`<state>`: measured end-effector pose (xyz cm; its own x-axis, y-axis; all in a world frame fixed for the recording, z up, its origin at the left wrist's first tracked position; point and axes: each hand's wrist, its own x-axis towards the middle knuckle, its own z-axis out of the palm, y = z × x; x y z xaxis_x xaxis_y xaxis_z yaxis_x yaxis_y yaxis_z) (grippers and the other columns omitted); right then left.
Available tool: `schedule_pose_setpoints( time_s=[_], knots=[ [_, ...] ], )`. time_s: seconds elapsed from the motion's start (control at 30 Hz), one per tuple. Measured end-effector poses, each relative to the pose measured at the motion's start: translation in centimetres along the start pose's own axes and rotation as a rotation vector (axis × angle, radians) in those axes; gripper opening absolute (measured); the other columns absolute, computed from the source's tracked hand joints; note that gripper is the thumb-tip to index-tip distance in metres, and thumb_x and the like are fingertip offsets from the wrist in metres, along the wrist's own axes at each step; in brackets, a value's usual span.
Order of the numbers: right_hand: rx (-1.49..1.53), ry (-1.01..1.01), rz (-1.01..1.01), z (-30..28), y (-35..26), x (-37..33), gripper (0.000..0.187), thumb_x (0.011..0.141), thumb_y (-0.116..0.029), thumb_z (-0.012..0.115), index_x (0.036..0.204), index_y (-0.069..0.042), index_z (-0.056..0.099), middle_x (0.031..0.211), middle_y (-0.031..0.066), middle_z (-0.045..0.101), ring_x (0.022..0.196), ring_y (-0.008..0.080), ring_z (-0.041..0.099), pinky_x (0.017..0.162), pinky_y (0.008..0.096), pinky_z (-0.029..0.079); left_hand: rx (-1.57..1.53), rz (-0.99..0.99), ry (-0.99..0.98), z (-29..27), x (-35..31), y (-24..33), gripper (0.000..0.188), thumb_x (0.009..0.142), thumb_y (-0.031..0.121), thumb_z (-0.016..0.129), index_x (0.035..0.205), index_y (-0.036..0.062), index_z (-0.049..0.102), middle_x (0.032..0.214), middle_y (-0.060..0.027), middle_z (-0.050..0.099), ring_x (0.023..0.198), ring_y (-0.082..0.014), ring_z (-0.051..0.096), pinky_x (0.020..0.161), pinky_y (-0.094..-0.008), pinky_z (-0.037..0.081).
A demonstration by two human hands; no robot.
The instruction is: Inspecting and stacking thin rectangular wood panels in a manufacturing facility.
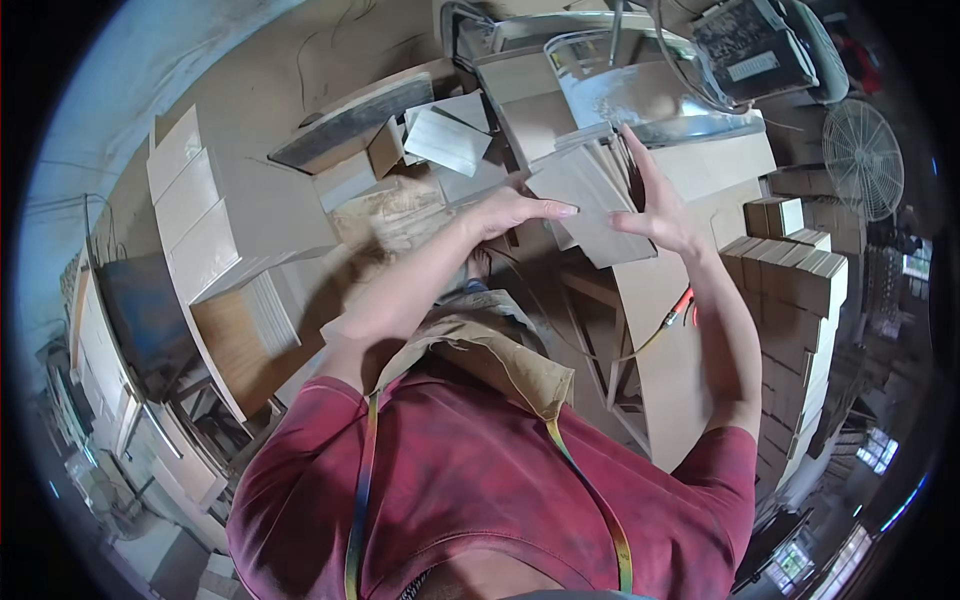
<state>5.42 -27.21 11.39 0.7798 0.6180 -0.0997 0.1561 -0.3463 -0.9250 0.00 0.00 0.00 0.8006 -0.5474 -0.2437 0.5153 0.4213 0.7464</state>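
Between my two hands is a stack of thin, pale grey rectangular panels [585, 205], held tilted above the work surface. My left hand [510, 212] grips its left edge, with the thumb lying over the front face and the fingers hidden behind. My right hand [660, 205] clasps the right side, thumb against the front and index finger stretched up along the edges. Several panel edges fan slightly apart near that finger. What the panels are made of I cannot tell. Loose white sheets [447, 140] lie just beyond my left hand.
A pale bench [665, 390] runs by my right arm, with a red-tipped hose [680, 305] on it. Beyond stand tall stacks of pale blocks [785, 310] and a round fan [862, 160]. A glossy-edged tray [640, 95] sits ahead; pale panels [265, 200] stand left.
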Motion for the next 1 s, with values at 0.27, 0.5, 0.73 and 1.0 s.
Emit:
schedule_pose_setpoints(
  time_s=[0.27,0.5,0.73,1.0],
  knots=[
    [-1.012,0.149,0.038,7.8,0.6,0.4,0.136,0.064,-0.041,0.098,0.174,-0.002,0.029,0.155,0.0336,0.047,0.135,0.0472,0.053,0.121,0.0578,0.04,1.228,0.298,0.315,-2.3,-3.0,0.1,0.154,0.062,0.032,0.109,0.179,0.0047,0.014,0.182,-0.0238,0.03,0.162,-0.0426,0.042,0.135,-0.0525,0.036],
    [-1.214,0.149,-0.004,9.5,1.6,-2.9,0.138,0.061,-0.047,0.097,0.173,-0.002,0.031,0.153,0.0347,0.047,0.133,0.0495,0.052,0.117,0.0569,0.039,1.306,0.383,0.125,-2.5,-2.2,0.8,0.158,0.057,0.035,0.11,0.179,0.0047,0.013,0.181,-0.0253,0.03,0.162,-0.0433,0.041,0.134,-0.0517,0.038],
    [-0.962,0.054,0.061,8.4,-0.2,-2.6,0.133,0.066,-0.052,0.095,0.171,-0.001,0.033,0.155,0.0355,0.044,0.135,0.0512,0.05,0.118,0.0587,0.038,1.248,0.336,0.043,-2.3,-1.9,1.8,0.164,0.056,0.045,0.11,0.178,0.0023,0.009,0.18,-0.0302,0.027,0.162,-0.0457,0.039,0.134,-0.0533,0.038],
    [-1.048,0.069,0.001,8.7,-0.6,-3.4,0.128,0.073,-0.055,0.09,0.172,0.0,0.032,0.16,0.0353,0.043,0.144,0.0515,0.046,0.126,0.0611,0.033,1.331,0.466,0.091,-3.2,-2.7,0.9,0.17,0.057,0.052,0.109,0.179,0.003,0.002,0.179,-0.0351,0.026,0.159,-0.0505,0.042,0.132,-0.0557,0.039]
  ],
)
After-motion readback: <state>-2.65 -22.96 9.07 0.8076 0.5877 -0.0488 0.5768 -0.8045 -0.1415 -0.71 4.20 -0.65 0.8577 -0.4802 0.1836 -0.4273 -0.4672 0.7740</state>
